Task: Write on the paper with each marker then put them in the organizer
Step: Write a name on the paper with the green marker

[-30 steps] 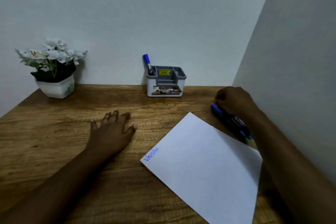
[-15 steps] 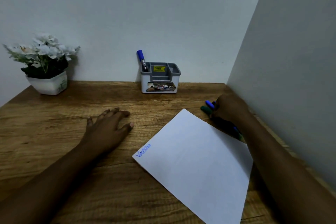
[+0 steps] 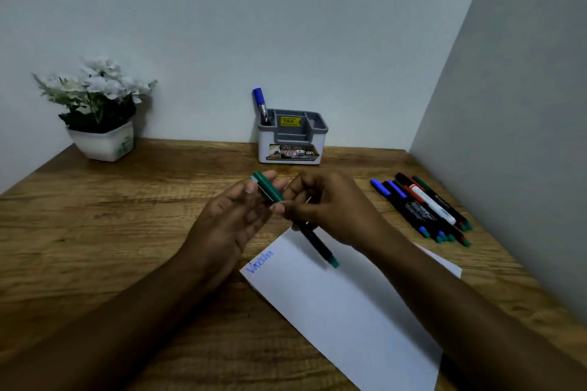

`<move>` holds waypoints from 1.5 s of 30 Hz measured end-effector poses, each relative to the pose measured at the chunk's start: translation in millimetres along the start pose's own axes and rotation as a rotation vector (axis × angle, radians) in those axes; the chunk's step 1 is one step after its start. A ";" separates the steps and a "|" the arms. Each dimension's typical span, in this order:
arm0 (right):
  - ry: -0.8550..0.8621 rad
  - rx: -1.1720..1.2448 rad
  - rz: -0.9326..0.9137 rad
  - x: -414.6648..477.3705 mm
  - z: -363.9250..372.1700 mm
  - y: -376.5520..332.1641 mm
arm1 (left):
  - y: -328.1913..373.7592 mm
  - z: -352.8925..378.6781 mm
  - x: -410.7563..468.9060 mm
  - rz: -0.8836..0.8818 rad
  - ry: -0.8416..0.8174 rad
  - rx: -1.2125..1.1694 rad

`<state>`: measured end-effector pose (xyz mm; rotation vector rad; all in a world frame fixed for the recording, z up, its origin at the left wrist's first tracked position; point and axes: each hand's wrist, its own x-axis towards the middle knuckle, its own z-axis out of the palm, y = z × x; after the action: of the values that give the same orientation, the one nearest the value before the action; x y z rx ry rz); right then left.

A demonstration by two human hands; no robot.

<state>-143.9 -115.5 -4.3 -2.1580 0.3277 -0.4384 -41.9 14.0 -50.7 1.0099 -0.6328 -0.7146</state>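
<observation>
Organizer (image 3: 292, 149) stands behind paper (image 3: 343, 311), plant pot (image 3: 101, 143) left, markers (image 3: 419, 209) right.

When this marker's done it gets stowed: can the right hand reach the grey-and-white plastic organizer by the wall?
Probably yes: only bare wooden desk lies between the right hand and the grey-and-white plastic organizer straight ahead.

left hand (image 3: 235, 216) raised, fingers pinching | right hand (image 3: 330, 206) raised, fingers curled, gripping | hands close together

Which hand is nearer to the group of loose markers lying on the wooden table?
Right. The right hand, gripping a black green-tipped marker, is left of the loose markers; the left hand, pinching its green cap, lies farther left, beyond the right hand.
</observation>
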 end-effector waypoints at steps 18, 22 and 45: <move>-0.028 -0.282 -0.043 -2.7 12.2 -4.9 | -3.7 2.1 1.4 0.076 0.259 -0.114; -0.013 -0.341 -0.066 -3.2 11.4 -5.5 | -7.1 6.4 0.1 0.073 0.292 -0.116; 0.019 0.937 0.140 2.5 -29.8 -5.4 | 59.8 -45.2 -12.2 0.590 -0.506 1.573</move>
<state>-153.9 -134.8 16.9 -1.2117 0.2161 -0.4182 -1.3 68.0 -16.1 1.9068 -1.9776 0.2415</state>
